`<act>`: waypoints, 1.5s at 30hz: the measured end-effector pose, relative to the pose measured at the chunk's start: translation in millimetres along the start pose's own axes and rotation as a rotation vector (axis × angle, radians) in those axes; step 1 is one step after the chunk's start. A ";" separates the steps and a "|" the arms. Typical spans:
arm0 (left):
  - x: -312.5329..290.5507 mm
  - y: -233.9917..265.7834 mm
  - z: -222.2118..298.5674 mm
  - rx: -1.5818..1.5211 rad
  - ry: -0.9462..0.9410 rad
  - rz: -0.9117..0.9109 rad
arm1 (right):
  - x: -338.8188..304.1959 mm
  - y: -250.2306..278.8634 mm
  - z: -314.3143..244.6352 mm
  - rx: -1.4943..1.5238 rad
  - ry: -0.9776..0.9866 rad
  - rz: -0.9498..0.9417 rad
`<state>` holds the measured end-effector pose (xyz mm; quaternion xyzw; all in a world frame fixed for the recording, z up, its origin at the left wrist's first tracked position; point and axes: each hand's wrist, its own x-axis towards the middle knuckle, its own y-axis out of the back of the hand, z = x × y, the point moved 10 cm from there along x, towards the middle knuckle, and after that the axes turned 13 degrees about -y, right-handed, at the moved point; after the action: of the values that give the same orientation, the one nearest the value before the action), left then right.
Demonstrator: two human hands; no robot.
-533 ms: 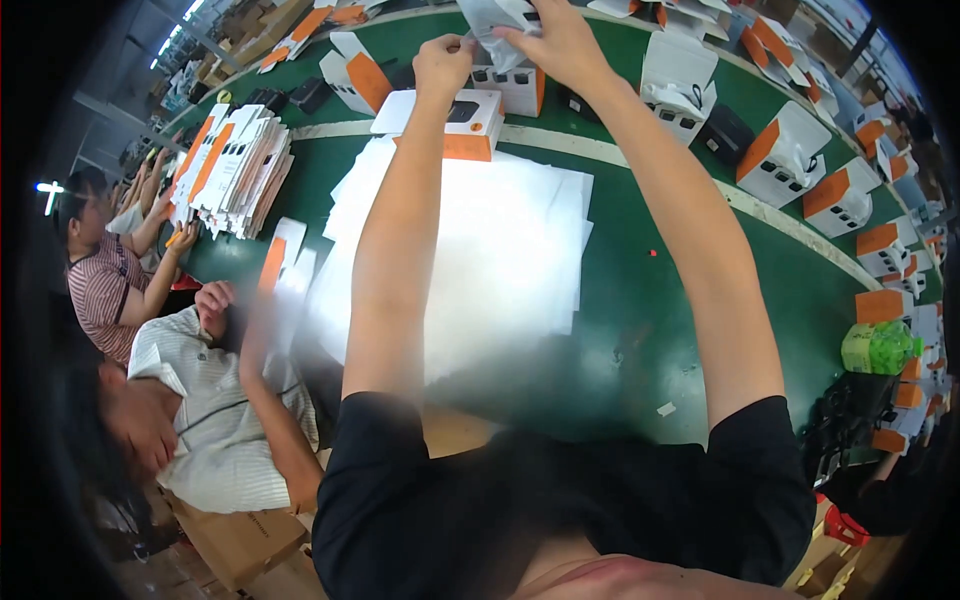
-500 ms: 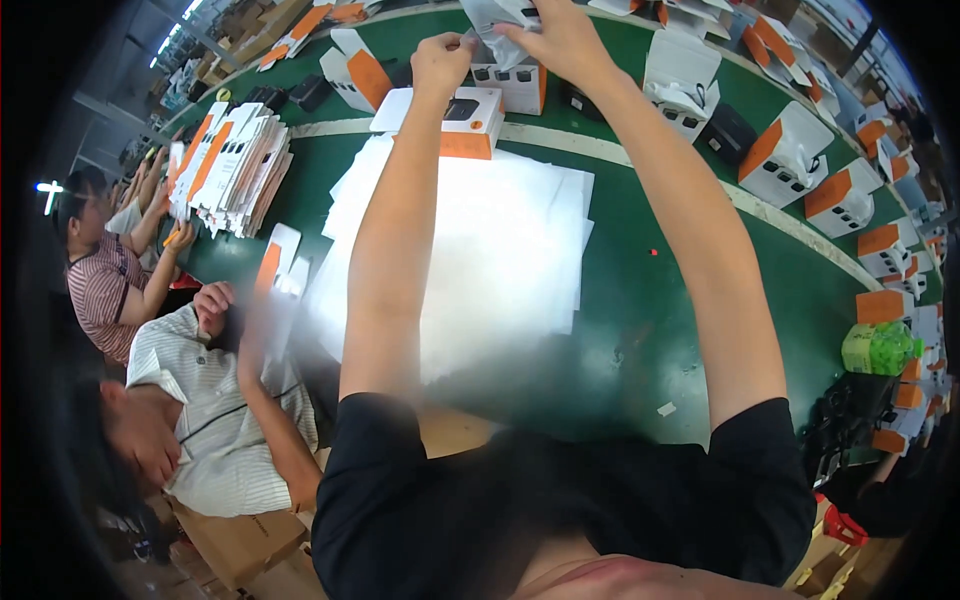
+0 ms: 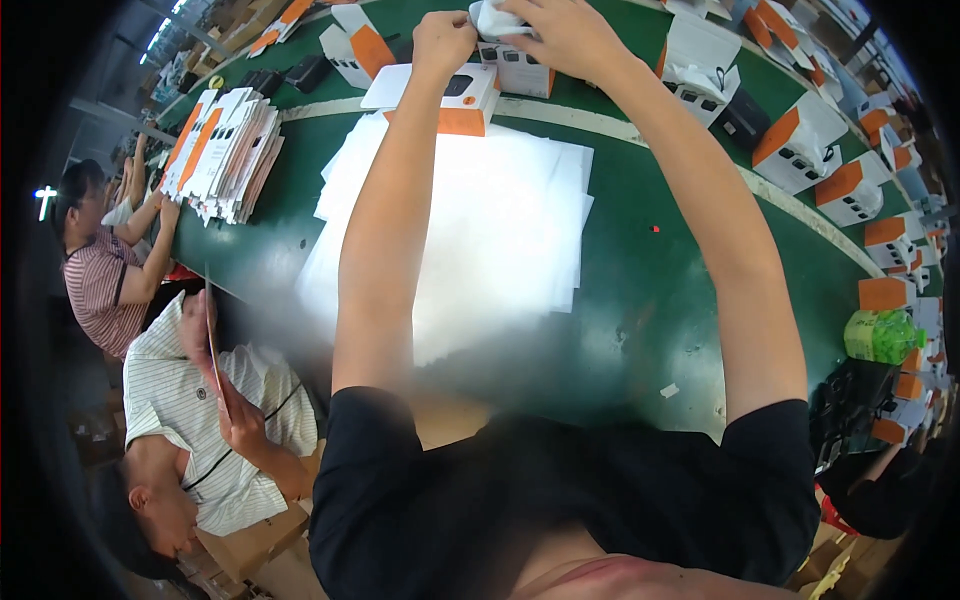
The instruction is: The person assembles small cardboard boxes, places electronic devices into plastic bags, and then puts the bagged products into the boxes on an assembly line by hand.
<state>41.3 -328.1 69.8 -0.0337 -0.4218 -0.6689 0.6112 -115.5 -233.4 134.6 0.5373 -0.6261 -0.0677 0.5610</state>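
Note:
At the far side of the table, both my arms reach out to an open white-and-orange box [image 3: 520,72]. A white wrapped bundle [image 3: 492,20] sits at its open top. My right hand [image 3: 568,38] curls over the bundle with its fingers on it. My left hand [image 3: 443,42] is closed at the box's left side, fingertips beside the bundle; what they pinch is hidden. A closed white box with an orange side [image 3: 462,118] lies just in front, beside my left forearm. A stack of white sheets [image 3: 500,210] spreads on the green table between my arms.
A pile of flat cartons [image 3: 235,150] is at the left, with a co-worker in a striped shirt [image 3: 255,385] handling a thin flat piece nearby. Open boxes [image 3: 795,150] line the right side, along with a black case [image 3: 742,120] and a green bottle [image 3: 880,337].
The white bundle has come down onto the open box, and my right hand has lowered with it. The left co-worker has turned the carton piece edge-on and leaned back.

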 end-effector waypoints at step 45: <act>-144.9 -20.0 126.1 -1.160 0.209 0.075 | -146.5 50.9 -14.6 0.621 -0.398 -0.413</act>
<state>1.4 -139.5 59.1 -0.3113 0.0768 -0.7679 0.5546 -164.9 -95.1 82.7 0.7713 -0.5922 -0.0893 0.2154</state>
